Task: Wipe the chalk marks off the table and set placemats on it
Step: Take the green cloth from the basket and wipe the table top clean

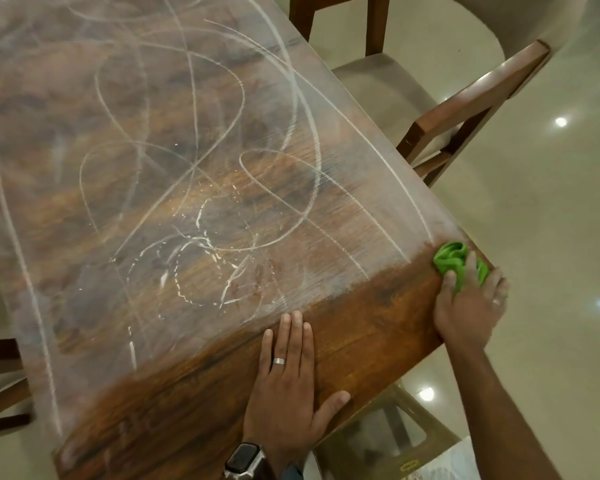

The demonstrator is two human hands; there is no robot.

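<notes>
Only a strip along the lower edge of the surface (361, 341) is clean; chalk marks (187, 168) cover the rest. The right hand (468, 306) grips a green cloth (454, 259) at the lower right; the left hand (288, 386) rests flat, fingers straight. No placemats in view.

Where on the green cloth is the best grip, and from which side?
Grip the bunched top of the green cloth from above, as the right hand does now. It sits at the table corner, so reach from the near edge, fingers curled over the wad.
</notes>
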